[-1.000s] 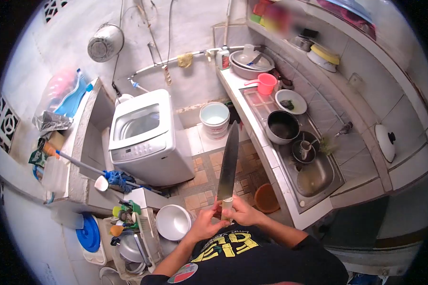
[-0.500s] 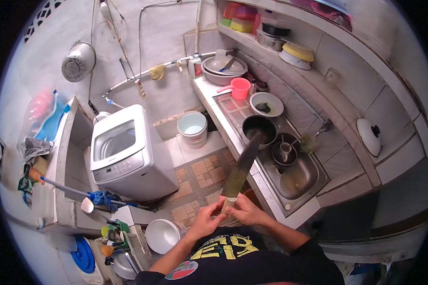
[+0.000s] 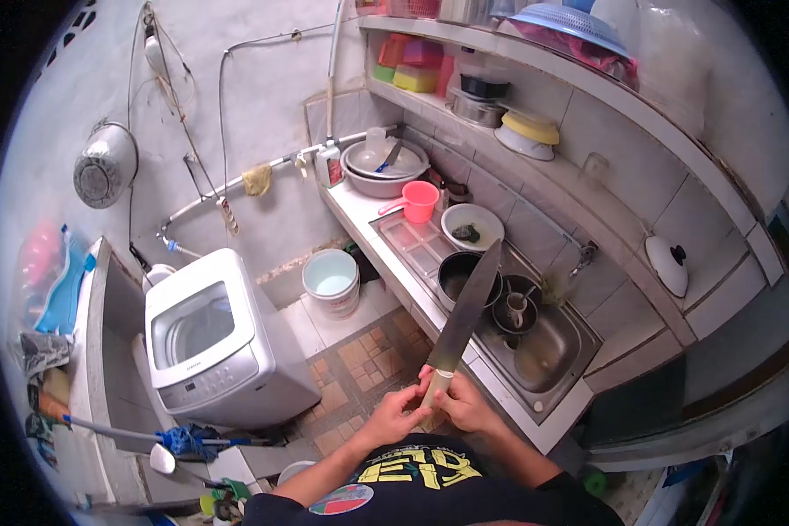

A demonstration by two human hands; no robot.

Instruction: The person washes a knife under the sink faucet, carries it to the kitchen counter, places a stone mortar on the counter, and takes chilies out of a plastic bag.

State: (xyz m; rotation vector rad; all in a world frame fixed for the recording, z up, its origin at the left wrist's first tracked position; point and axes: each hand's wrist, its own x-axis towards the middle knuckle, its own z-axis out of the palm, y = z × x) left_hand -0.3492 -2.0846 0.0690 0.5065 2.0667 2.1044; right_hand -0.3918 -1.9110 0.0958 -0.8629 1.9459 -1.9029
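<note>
A large knife (image 3: 466, 317) with a broad, dark blade and a pale handle points away from my body, its tip up. My left hand (image 3: 401, 414) has its fingers closed at the handle from the left. From the right, my right hand (image 3: 464, 402) grips the same handle. Beyond the blade is the steel sink (image 3: 579, 346), where a dark pot (image 3: 454, 287) is partly covered by the knife. A smaller black pan (image 3: 510, 326) in the basin has a cup (image 3: 516, 303) in it.
On the counter (image 3: 346, 206) are a pink dipper (image 3: 421, 202), a white bowl (image 3: 491, 221) with dark green stuff and stacked basins (image 3: 386, 187). A washing machine (image 3: 228, 342) stands left. A white bucket (image 3: 333, 302) sits on the floor. A pot lid (image 3: 666, 266) leans at right.
My view has tilted upward, so the counter and sink appear lower in the picture. The knife has swung slightly right, with both hands still on its handle.
</note>
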